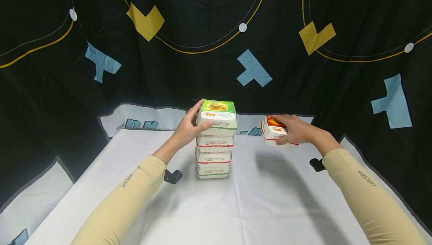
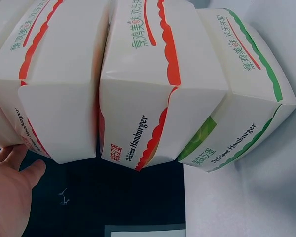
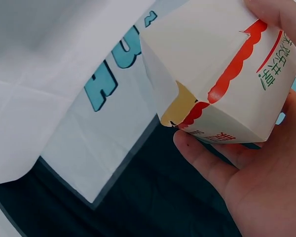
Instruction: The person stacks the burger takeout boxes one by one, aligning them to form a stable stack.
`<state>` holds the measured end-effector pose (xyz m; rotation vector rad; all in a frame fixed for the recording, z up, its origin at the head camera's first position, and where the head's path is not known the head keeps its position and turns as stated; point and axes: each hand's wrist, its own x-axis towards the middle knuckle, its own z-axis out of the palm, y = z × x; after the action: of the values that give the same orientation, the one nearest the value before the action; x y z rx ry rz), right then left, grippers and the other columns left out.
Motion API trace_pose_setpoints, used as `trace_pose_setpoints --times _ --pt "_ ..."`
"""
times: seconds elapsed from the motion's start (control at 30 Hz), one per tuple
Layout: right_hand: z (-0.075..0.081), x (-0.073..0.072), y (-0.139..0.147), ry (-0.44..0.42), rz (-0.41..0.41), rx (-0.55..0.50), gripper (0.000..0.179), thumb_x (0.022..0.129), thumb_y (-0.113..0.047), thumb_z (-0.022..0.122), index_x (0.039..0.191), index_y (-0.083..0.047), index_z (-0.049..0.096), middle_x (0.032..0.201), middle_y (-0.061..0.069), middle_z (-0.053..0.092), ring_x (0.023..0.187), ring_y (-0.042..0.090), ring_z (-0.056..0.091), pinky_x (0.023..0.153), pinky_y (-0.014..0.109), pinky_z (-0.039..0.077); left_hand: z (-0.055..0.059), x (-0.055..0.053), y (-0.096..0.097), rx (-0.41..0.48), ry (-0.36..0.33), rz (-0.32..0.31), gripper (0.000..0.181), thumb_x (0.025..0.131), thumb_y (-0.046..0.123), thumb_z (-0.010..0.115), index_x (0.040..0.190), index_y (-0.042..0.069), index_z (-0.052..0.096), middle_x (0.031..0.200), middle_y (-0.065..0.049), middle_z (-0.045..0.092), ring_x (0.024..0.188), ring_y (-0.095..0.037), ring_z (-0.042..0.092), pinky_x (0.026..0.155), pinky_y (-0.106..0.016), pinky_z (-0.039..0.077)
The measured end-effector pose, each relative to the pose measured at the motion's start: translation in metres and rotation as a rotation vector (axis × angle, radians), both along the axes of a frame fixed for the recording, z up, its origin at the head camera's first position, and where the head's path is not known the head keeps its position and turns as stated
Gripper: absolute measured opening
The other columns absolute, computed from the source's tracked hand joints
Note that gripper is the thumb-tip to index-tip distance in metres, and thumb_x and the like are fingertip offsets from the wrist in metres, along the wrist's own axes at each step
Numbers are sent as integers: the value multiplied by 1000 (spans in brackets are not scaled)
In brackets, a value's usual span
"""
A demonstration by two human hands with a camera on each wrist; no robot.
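Several paper hamburger boxes (image 1: 213, 162) stand in one column on the white table. Green trim marks the lowest and the topmost, and the two between have red trim. My left hand (image 1: 188, 128) grips the top green-lidded hamburger box (image 1: 217, 117) from its left side, thumb across the front. In the left wrist view that hand (image 2: 12, 195) shows at the lower left, beside the column. Off to the right, my right hand (image 1: 295, 129) holds a red-trimmed hamburger box (image 1: 271, 134) above the table. The right wrist view shows this box (image 3: 212, 64) tilted between thumb and fingers.
A white cloth (image 1: 202, 215) covers the table. Behind it hangs a black curtain (image 1: 189, 76) with yellow and blue tape pieces. Lettered white sheets (image 1: 152, 115) run along the table's far edge. The right arm's shadow falls across the cloth.
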<state>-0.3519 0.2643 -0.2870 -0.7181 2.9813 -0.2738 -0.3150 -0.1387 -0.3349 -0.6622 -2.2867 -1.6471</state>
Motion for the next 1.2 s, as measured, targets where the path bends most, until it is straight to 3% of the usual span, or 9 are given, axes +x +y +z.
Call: trace_pose_setpoints --times 0.6,0.87,1.2 --pt "25 12 -24 31 43 28 93 81 -40 80 158 -28 29 155 12 37 129 32 34 92 48 53 0 -1 0 2 -7 3 85 91 40 71 160 37 23 157 -5 34 135 -30 47 104 -53 46" --pt "36 13 -33 72 68 33 94 81 -43 79 158 -29 28 157 11 35 132 33 32 93 50 53 1 0 0 5 -20 -12 84 93 30 70 160 37 19 160 -4 31 136 -30 45 103 -53 46" --pt "52 15 -43 88 80 5 95 82 -42 78 159 -28 25 159 11 34 135 34 29 96 52 51 0 -1 -1 1 -8 0 83 91 38 71 158 42 23 157 -5 33 135 -29 47 104 -52 46"
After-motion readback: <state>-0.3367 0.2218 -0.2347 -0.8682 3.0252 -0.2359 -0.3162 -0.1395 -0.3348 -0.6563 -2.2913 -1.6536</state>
